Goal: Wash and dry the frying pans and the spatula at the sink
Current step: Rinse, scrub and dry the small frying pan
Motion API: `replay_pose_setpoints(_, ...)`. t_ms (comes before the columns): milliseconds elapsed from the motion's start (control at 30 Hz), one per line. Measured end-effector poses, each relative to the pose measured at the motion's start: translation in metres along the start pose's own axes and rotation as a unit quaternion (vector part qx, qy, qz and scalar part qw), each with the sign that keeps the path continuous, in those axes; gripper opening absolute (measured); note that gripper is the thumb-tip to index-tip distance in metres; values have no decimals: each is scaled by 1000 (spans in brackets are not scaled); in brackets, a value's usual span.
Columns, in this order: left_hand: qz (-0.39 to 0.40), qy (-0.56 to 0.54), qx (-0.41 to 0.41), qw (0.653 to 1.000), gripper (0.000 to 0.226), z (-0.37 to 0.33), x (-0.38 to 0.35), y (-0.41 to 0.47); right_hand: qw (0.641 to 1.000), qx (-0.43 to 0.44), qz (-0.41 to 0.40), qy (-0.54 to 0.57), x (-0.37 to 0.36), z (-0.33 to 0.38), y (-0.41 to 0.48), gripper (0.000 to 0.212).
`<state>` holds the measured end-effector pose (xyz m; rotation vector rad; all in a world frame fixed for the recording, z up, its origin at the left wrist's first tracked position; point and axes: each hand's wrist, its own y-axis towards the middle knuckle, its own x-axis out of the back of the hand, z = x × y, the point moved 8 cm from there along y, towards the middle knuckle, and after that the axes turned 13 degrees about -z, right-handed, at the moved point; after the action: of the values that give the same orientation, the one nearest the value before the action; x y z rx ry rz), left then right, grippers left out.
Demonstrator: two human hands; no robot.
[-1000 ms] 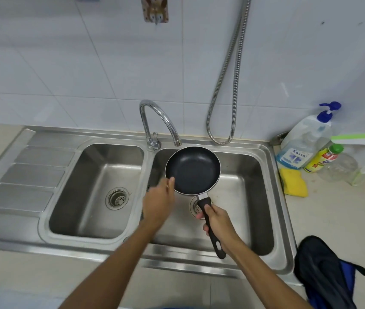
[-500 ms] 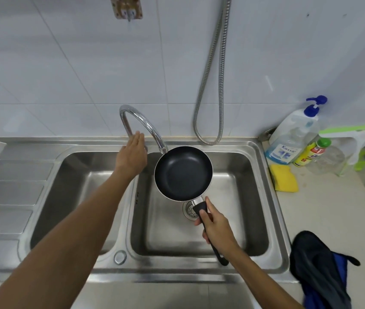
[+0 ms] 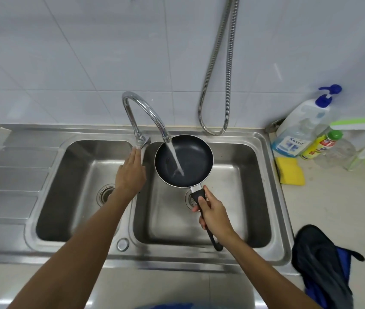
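Note:
A small black frying pan (image 3: 190,157) is held over the right basin of the steel double sink (image 3: 264,139). My right hand (image 3: 215,214) grips its black handle. Water runs from the curved chrome tap (image 3: 148,110) into the pan. My left hand (image 3: 130,172) reaches to the tap's lever at the base, its straight fingers touching it. No spatula or second pan is in view.
A yellow sponge (image 3: 290,171) lies right of the sink, with a pump soap bottle (image 3: 297,130) and a yellow dish-soap bottle (image 3: 320,144) behind it. A dark cloth (image 3: 324,262) lies on the counter at front right. A metal hose (image 3: 223,70) hangs on the wall.
My left hand left the pan's rim, went up to the tap and now sits at its lever. Water has started to run into the pan.

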<state>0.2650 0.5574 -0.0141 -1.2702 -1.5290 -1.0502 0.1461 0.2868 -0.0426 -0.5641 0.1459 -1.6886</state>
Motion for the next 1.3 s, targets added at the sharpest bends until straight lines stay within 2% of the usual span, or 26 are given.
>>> replay_pose_setpoints(533, 97, 10, 7, 995, 68, 6, -28, -10, 1000, -14, -4, 19, -10, -1, 19, 49)
replay_pose_setpoints(767, 97, 3, 0, 995, 68, 7, -32, -9, 999, -12, 14, 34, 14, -10, 6, 47)
replay_pose_setpoints(900, 102, 2, 1, 995, 68, 6, -32, -11, 999, -31, -5, 37, 33, -18, 13, 48)
replay_pose_setpoints(1133, 121, 7, 5, 993, 66, 6, -29, -7, 999, -6, 14, 29, 12, -6, 13, 48)
replay_pose_setpoints(1300, 122, 10, 9, 992, 66, 4, -28, -9, 1000, -1, 22, -5, 22, -23, -2, 51)
